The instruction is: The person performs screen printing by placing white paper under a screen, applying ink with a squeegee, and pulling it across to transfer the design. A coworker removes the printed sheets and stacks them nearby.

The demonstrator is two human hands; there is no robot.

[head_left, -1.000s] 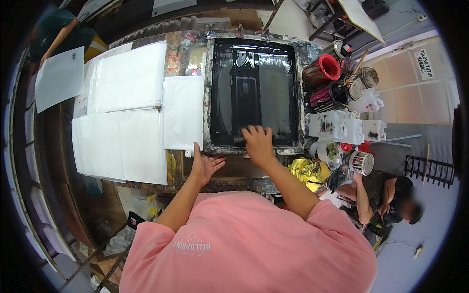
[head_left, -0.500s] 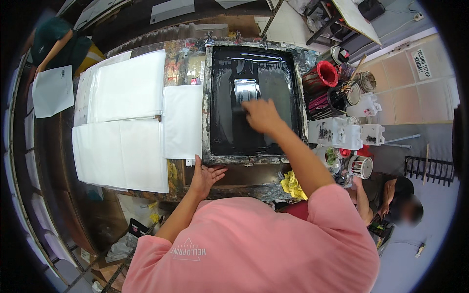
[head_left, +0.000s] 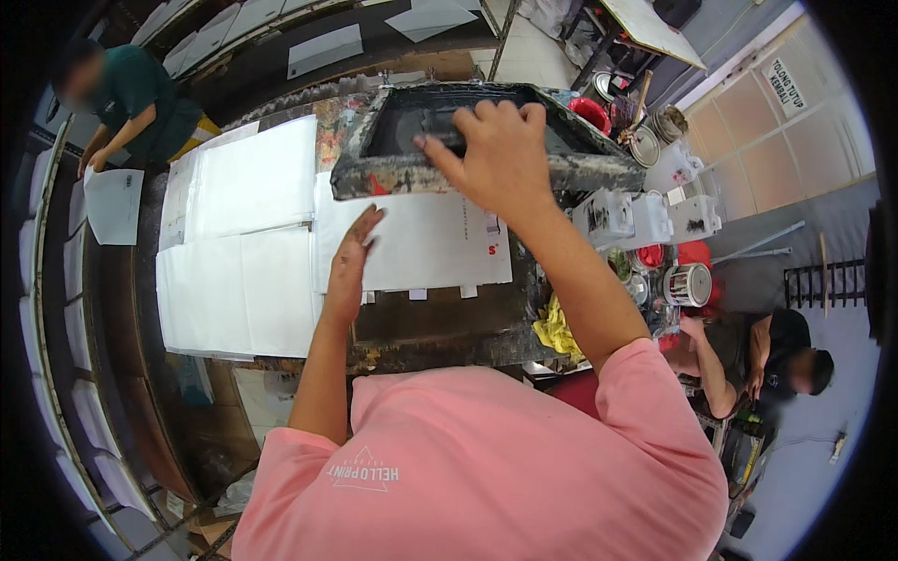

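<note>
A black printing screen (head_left: 580, 173) in an ink-stained wooden frame is raised at its near side, tilted over the table. My right hand (head_left: 505, 154) lies across its near rail, fingers bent over into the frame and thumb stretched left. The fingertips are hidden. Beneath the raised rail lies a white paper sheet (head_left: 402, 252) with small dark print and a red mark near its right end. My left hand (head_left: 351, 266) is at this sheet's left part, just below the frame's near left corner, fingers extended and holding nothing.
Stacked white sheets (head_left: 248, 243) cover the table's left part. Ink cans, a red container (head_left: 591, 114), white plastic jugs (head_left: 650, 220) and a yellow cloth (head_left: 556, 327) stand on the right. One person (head_left: 140, 103) handles a sheet at far left; another (head_left: 748, 365) sits at right.
The screen was lying flat and is now tilted up, uncovering the sheet. My right hand has left the dark squeegee in its middle for the near rail. My left hand moved left and away from me.
</note>
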